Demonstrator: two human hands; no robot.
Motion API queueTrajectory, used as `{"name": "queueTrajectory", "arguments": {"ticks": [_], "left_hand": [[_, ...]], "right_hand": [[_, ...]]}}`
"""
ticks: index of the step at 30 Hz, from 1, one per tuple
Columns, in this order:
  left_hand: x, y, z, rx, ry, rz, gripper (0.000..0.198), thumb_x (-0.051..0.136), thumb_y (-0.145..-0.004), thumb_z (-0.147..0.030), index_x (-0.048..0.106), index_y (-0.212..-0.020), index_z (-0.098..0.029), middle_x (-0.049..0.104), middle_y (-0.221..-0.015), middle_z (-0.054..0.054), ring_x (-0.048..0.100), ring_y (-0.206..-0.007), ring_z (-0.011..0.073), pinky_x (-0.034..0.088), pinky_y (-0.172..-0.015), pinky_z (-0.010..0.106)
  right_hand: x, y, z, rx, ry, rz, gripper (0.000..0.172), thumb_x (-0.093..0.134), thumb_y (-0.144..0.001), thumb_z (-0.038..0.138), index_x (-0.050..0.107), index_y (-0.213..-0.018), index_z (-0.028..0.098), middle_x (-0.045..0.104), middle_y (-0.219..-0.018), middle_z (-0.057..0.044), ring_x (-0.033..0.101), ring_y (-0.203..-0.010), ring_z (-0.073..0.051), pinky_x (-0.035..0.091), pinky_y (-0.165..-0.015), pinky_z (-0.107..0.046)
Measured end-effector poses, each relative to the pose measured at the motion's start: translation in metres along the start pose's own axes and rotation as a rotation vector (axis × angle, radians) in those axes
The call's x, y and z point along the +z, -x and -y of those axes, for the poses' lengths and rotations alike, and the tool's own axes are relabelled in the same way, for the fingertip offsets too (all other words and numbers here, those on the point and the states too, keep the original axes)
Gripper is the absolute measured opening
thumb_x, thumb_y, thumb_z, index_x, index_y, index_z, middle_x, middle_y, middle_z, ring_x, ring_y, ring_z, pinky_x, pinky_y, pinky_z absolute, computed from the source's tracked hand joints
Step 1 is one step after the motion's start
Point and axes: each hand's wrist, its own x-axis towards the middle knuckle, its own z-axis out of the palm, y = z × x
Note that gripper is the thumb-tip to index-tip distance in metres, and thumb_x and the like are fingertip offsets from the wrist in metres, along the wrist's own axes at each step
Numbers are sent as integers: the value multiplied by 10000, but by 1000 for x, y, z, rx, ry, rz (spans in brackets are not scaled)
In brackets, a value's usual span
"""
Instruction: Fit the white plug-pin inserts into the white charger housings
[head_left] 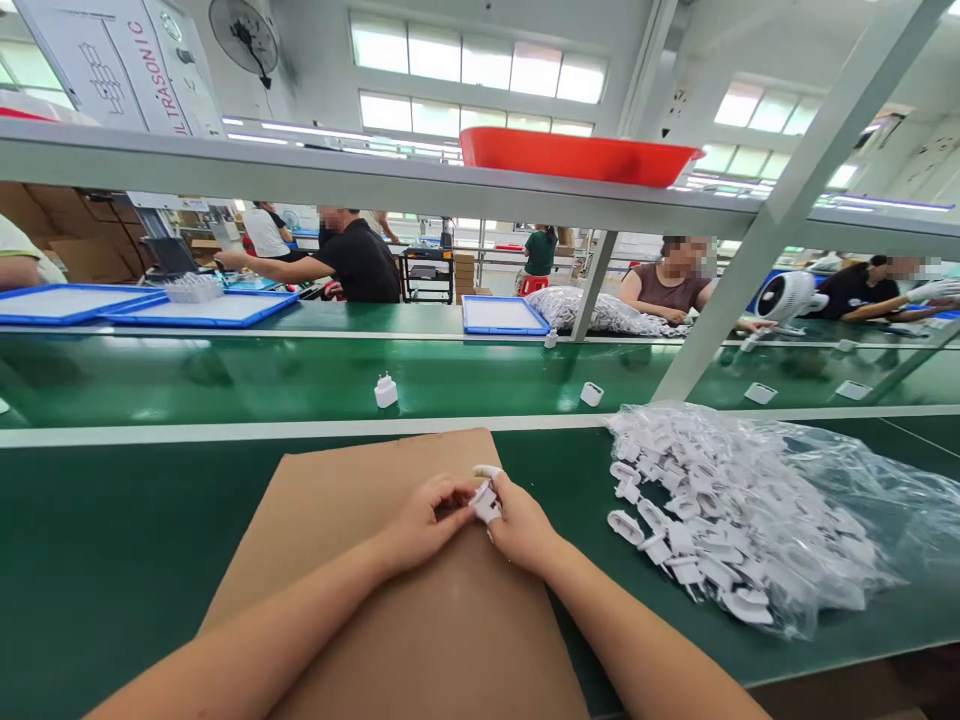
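Note:
Over the sheet of brown cardboard (352, 530), both hands meet at a small white plastic charger part (486, 502). My right hand (521, 525) grips it from the right between thumb and fingers; a white covering shows on one fingertip. From the left, my left hand (427, 525) has curled fingers and thumb closed at the part's near edge. The fingers hide some of the part. To the right, a clear plastic bag (847, 500) lies with its mouth toward me, and many similar white plastic parts (697, 530) spill from it onto the green tabletop (97, 560).
Beyond a white edge strip runs a green conveyor belt (480, 370) carrying a white plug adapter (385, 391) and several white housings (592, 394). A slanted metal post (720, 290) and shelf beam (375, 185) stand ahead, with a red tray (577, 157) above. Co-workers (667, 285) sit across.

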Motion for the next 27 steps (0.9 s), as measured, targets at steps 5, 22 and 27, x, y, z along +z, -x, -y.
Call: {"name": "queueTrajectory", "arguments": {"ticks": [5, 22, 27], "left_hand": [[-6, 0, 11, 27, 50, -28, 287, 623, -925, -480, 690, -1000, -211, 634, -1011, 71, 599, -937, 218, 486, -851, 337], [-11, -3, 16, -87, 103, -12, 258, 611, -891, -444, 678, -909, -196, 672, -951, 71, 603, -875, 230, 470, -800, 340], [-11, -3, 15, -66, 57, 7, 251, 621, -882, -431, 663, -851, -186, 663, -902, 68, 585, -837, 220, 460, -778, 329]], "right_hand": [[14, -3, -11, -56, -167, -16, 520, 578, -800, 155, 499, -1311, 216, 687, -1049, -48, 636, -876, -184, 470, -795, -309], [12, -13, 4, 198, -633, -25, 422, 610, -698, 284, 698, -1102, 201, 668, -805, -21, 512, -606, -128, 399, -551, -253], [13, -12, 5, 172, -683, -41, 396, 648, -713, 300, 656, -1095, 201, 638, -735, -3, 520, -598, -130, 421, -560, -255]]}}
